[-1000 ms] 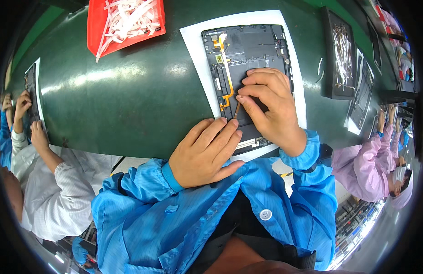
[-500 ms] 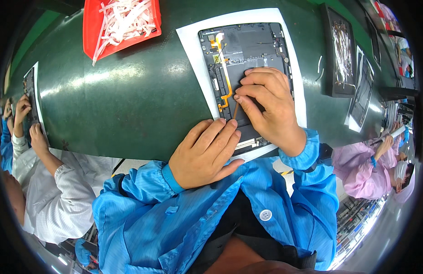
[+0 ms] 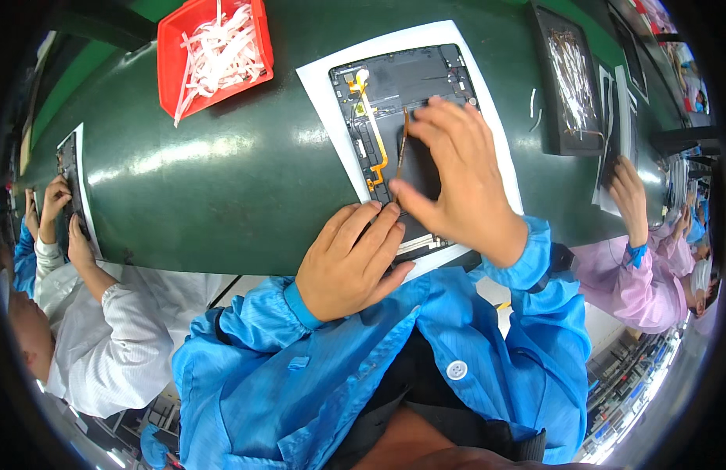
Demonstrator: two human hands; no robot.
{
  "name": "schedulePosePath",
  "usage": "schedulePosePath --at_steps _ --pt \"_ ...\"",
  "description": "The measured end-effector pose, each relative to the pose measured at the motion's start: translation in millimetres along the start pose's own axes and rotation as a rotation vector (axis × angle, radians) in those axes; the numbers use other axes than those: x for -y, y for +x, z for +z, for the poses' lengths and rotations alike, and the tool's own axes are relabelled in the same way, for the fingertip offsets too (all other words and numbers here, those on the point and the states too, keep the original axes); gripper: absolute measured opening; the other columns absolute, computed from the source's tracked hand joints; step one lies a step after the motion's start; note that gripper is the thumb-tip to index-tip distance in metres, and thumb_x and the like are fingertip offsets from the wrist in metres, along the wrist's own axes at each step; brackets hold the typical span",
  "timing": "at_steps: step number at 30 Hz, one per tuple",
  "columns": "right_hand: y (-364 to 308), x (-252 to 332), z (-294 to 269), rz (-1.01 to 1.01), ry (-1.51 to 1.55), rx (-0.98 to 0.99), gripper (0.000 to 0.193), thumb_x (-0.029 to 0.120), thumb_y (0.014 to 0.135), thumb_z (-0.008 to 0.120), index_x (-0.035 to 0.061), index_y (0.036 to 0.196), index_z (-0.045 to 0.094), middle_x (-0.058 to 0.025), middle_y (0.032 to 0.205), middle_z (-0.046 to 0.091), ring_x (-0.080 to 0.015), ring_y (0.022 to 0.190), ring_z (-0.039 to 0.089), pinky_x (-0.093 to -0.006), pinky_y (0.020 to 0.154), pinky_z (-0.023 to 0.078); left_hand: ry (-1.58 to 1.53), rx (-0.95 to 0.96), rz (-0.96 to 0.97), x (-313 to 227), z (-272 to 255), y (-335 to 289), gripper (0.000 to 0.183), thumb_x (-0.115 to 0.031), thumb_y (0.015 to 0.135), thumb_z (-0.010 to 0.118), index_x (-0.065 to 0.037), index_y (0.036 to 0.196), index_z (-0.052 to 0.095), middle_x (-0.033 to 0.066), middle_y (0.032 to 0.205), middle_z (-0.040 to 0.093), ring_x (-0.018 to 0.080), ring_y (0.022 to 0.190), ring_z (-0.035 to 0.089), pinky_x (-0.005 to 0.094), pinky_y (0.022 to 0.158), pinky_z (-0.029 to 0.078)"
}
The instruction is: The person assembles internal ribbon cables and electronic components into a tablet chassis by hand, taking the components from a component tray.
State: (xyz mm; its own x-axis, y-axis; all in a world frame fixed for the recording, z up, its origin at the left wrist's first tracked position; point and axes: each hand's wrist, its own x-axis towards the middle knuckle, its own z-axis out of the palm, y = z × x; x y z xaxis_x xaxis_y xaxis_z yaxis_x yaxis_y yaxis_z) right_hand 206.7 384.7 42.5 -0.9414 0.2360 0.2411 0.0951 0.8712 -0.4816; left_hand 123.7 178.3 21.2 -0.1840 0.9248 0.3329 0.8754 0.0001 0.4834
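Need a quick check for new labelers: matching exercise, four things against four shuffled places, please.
Things
1. Thin brown strip
2. White sheet
3. Red bin
4. Left hand

Places
A. Upper left of the picture, heaped with pale strips
B. Over the lower left corner of the black device
C. Between the orange-and-white cable and the right hand
D. Beneath the black device

Pairs: 1-C, 2-D, 3-A, 4-B

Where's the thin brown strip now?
At upper centre in the head view, the strip is over the black panel, between the orange cable and the right hand.
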Motion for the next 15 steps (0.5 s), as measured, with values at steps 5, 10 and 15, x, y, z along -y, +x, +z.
schedulePosePath --at_steps 5,10,15 --pt "43 -25 -8 -0.013 -0.248 -0.217 0.049 0.019 0.083 0.078 0.0021 0.126 0.063 -0.0170 0.132 0.058 -0.0369 0.131 0.052 -0.0506 0.110 0.040 0.003 -0.019 -0.002 1 -1 3 0.059 -0.034 0.072 0.088 0.002 0.114 0.069 0.0167 0.129 0.065 0.0362 0.116 0.061 0.0507 0.099 0.051" --pt "94 -70 -18 0.007 -0.269 -0.073 0.044 0.025 0.089 0.074 0.0062 0.128 0.066 -0.0164 0.126 0.063 -0.0353 0.121 0.059 -0.0469 0.096 0.052 -0.050 0.041 -0.020 -5 -14 1 0.068 -0.045 0.069 0.088 0.002 0.113 0.066 0.0197 0.131 0.062 0.0388 0.119 0.058 0.0521 0.102 0.048" --pt "120 -84 -47 0.008 -0.122 0.391 0.025 0.026 0.091 0.073 0.0039 0.100 0.066 -0.0177 0.099 0.063 -0.0375 0.102 0.060 -0.0470 0.084 0.048 0.064 0.038 0.019 0 -7 -14 0.059 -0.041 0.071 0.087 -0.001 0.108 0.064 0.0210 0.134 0.060 0.0396 0.121 0.056 0.0543 0.108 0.045"
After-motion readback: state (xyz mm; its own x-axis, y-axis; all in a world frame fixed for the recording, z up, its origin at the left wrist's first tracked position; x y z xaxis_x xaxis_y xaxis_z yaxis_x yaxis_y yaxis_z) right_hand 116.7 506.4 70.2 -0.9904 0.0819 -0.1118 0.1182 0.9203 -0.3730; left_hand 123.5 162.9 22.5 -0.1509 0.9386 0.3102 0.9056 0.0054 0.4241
